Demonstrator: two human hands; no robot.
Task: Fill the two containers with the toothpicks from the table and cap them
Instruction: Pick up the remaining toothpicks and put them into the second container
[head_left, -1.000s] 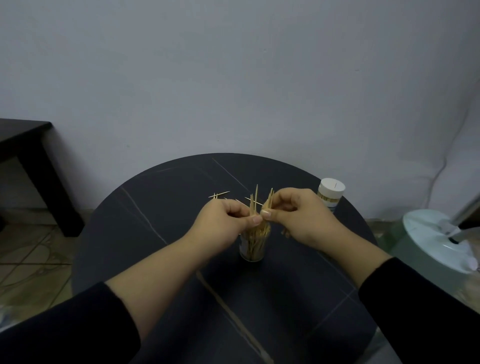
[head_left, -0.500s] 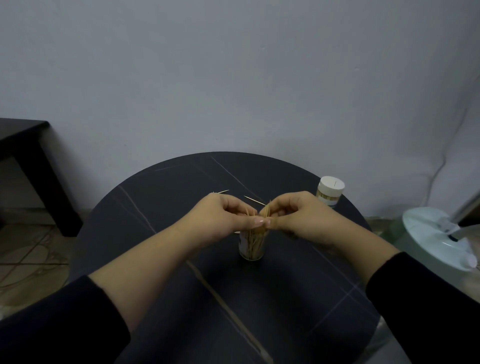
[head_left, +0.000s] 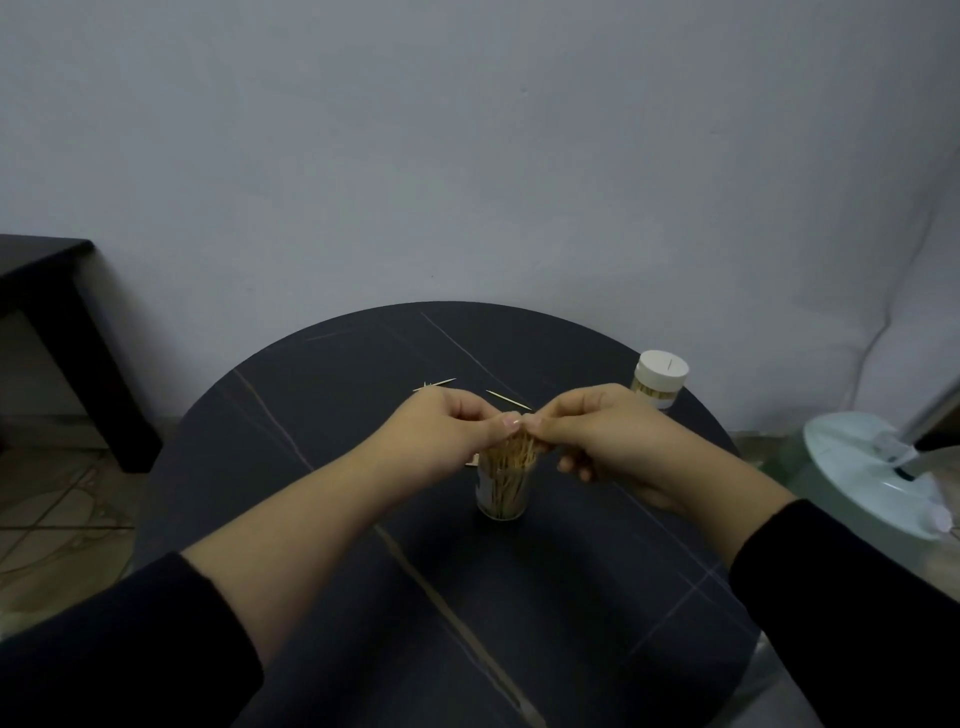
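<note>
Pinching the toothpick bundle (head_left: 511, 453) at the mouth of the open container (head_left: 501, 493) at the worktop's (head_left: 363, 571) centre, the left hand (head_left: 447, 431) and right hand (head_left: 608, 434) are meeting fingertip to fingertip. The second fill seems to be finishing, as a capped container (head_left: 657, 382) is standing at 2 o'clock. Next, the loose toothpicks (head_left: 506, 399) lying at 12 o'clock are calling for gathering. The open container's cap is staying hidden.

- The left hand (head_left: 447, 431) and right hand (head_left: 602, 431) are bare.
- The left sleeve (head_left: 119, 649) is long, plain and dark, almost black, and ends partway up the forearm.
- The right sleeve (head_left: 852, 597) is of the same dark cloth, with a soft, unmarked cuff edge.
- Both forearms are bare between cuff and wrist.
- A short nail shows on the left thumb.
</note>
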